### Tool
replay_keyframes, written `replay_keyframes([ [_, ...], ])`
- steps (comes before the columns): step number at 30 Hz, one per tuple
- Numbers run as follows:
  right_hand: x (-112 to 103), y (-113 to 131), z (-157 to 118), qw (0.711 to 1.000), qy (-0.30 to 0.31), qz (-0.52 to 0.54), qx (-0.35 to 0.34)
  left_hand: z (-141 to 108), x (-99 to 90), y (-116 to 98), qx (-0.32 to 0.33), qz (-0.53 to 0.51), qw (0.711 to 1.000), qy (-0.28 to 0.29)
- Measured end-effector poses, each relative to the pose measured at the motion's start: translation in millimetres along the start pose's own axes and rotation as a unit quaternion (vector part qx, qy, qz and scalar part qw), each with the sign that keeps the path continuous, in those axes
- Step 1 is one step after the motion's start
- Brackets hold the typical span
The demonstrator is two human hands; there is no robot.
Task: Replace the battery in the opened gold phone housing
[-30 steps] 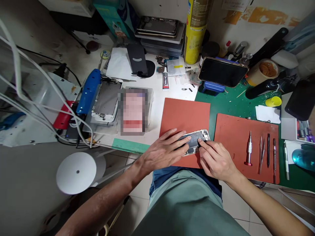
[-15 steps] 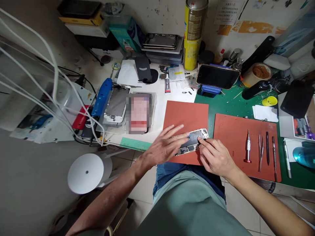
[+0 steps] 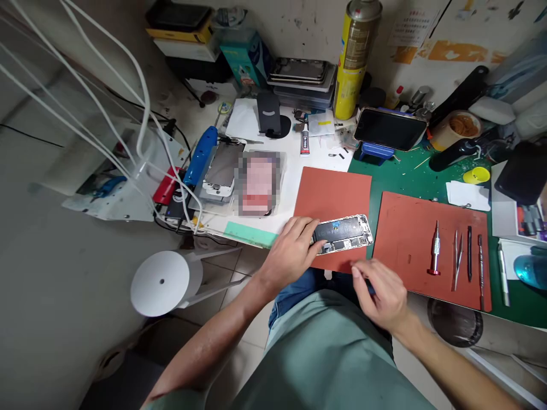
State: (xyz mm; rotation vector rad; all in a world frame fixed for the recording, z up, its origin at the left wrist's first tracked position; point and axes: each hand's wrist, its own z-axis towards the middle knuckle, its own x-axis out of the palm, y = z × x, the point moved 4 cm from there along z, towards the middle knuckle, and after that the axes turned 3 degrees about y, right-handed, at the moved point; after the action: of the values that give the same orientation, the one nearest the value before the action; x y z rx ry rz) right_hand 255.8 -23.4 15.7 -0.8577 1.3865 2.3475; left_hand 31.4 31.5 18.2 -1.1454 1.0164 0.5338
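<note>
An opened phone (image 3: 339, 230), its battery and inner boards bare, lies tilted over the left red-brown mat (image 3: 333, 191). My left hand (image 3: 294, 245) grips its left end, thumb at the near edge and fingers over the far side. Apart from the phone, just off the mat's front edge, is my right hand (image 3: 380, 293). Its fingers are curled in with the thumb close to them; anything between the fingertips is too small to make out.
On the right mat (image 3: 397, 250) lie a screwdriver (image 3: 435, 250), tweezers (image 3: 457, 259), a black stick (image 3: 469, 253) and a metal pick tool (image 3: 481, 270). A phone on a blue stand (image 3: 391, 128) is behind. Phone parts (image 3: 224, 168) and a blue-handled tool (image 3: 200, 156) lie left.
My right hand has come off the phone and drawn back toward my body. My left hand has gone from lying spread over the phone to gripping its left end. The view has shifted.
</note>
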Motion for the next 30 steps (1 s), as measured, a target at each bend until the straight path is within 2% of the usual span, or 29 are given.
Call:
replay_keyframes([
  [1, 8, 5, -10, 0.995, 0.002, 0.068, 0.078, 3, -0.1, -1, -0.007, 0.006, 1.000, 0.004],
  [2, 19, 9, -19, 0.976, 0.006, 0.146, 0.161, 6, -0.2, -2, -0.014, 0.013, 1.000, 0.004],
  [3, 32, 12, -28, 0.942, 0.020, 0.228, 0.247, 7, 0.1, -3, -0.020, 0.019, 1.000, 0.002],
  [5, 55, 18, -40, 0.859, 0.003, 0.361, 0.364, 7, 1.3, -6, -0.031, 0.030, 0.999, -0.001],
  [6, 64, 20, -43, 0.820, -0.018, 0.407, 0.401, 5, 2.1, -8, -0.035, 0.032, 0.999, -0.001],
  [8, 76, 22, -42, 0.763, -0.072, 0.466, 0.442, -2, 3.6, -14, -0.042, 0.023, 0.999, 0.005],
  [10, 80, 21, -39, 0.730, -0.114, 0.496, 0.456, -11, 4.6, -19, -0.059, -0.007, 0.998, 0.016],
  [12, 79, 19, -38, 0.716, -0.137, 0.508, 0.459, -18, 5.9, -23, -0.093, -0.066, 0.993, 0.036],
  [14, 74, 17, -39, 0.717, -0.140, 0.508, 0.456, -23, 7.9, -24, -0.152, -0.151, 0.975, 0.055],
  [16, 67, 16, -42, 0.726, -0.126, 0.504, 0.450, -24, 10.9, -23, -0.221, -0.269, 0.935, 0.061],
  [18, 60, 17, -45, 0.741, -0.094, 0.500, 0.439, -22, 15.7, -26, -0.261, -0.416, 0.869, 0.068],
  [20, 53, 19, -47, 0.759, -0.060, 0.490, 0.425, -19, 20.3, -33, -0.258, -0.547, 0.792, 0.079],
  [22, 44, 22, -48, 0.781, -0.030, 0.468, 0.412, -17, 23.2, -40, -0.251, -0.611, 0.746, 0.083],
  [23, 39, 24, -48, 0.795, -0.021, 0.450, 0.406, -17, 23.9, -43, -0.253, -0.619, 0.740, 0.076],
  [25, 29, 25, -46, 0.826, -0.022, 0.404, 0.393, -18, 24.1, -49, -0.263, -0.609, 0.747, 0.055],
  [30, 9, 26, -41, 0.882, -0.065, 0.288, 0.368, -21, 21.1, -64, -0.273, -0.594, 0.757, -0.002],
])
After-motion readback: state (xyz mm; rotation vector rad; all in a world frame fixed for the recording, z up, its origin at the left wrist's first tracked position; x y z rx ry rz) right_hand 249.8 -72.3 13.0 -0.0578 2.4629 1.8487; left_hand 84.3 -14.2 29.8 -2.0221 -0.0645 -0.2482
